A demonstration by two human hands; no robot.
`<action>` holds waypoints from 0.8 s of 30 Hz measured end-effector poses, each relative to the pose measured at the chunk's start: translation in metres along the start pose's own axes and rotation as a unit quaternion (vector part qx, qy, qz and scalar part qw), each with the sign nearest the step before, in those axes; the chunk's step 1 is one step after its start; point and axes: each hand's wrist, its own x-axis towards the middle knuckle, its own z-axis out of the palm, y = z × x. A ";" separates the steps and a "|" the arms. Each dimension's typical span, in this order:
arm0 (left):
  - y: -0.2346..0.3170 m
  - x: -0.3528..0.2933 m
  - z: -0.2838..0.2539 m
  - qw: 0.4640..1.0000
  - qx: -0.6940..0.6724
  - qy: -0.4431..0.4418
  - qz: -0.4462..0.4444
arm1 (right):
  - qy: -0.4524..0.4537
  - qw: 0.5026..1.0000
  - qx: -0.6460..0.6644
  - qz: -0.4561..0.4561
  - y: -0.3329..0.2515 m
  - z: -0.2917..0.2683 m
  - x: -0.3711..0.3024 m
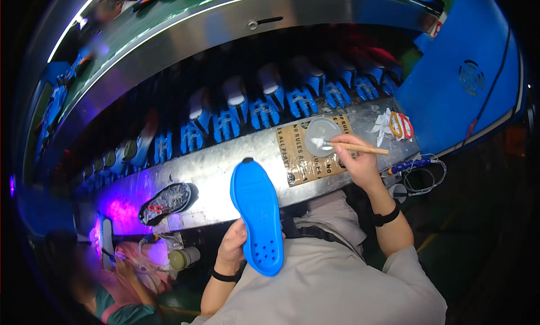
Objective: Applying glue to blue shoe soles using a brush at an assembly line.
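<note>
A blue shoe sole [256,204], with small round holes at its heel end, stands nearly upright in front of me. My left hand [233,243] grips it by its lower left edge, the fingers partly hidden behind it. Over the metal ledge, my right hand [359,160] is closed on a wooden-handled brush [364,148]. Its bristle end is in a round translucent bowl [322,128], beside some white stuff. Under the bowl lies a printed brown cardboard sheet [293,166] on the ledge.
Beyond the metal ledge [216,187] runs a row of blue clamp-like holders [264,112] with shoe parts. Left on the ledge is a dark sole-shaped tray [177,196]. Orange and red rings [400,125] lie by crumpled white paper. A co-worker [126,280] sits at lower left.
</note>
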 end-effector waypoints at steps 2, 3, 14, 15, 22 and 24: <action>0.002 0.003 -0.004 0.998 0.032 0.048 0.028 | -0.064 0.983 0.166 0.046 -0.013 0.008 -0.010; 0.003 0.004 -0.006 0.998 0.031 0.055 0.028 | -0.069 0.982 0.170 0.046 -0.019 0.012 -0.012; 0.020 0.014 0.005 0.999 0.006 0.029 0.028 | -0.130 0.980 0.126 -0.078 -0.047 0.041 -0.010; 0.021 0.014 0.006 0.999 0.005 0.033 0.033 | -0.138 0.977 0.124 -0.107 -0.047 0.041 -0.012; 0.025 0.016 0.005 0.998 0.019 0.047 0.028 | -0.176 0.971 0.149 -0.067 -0.049 0.037 -0.011; 0.026 0.015 0.005 0.999 0.033 0.017 0.021 | -0.150 0.975 0.149 -0.062 -0.048 0.037 -0.006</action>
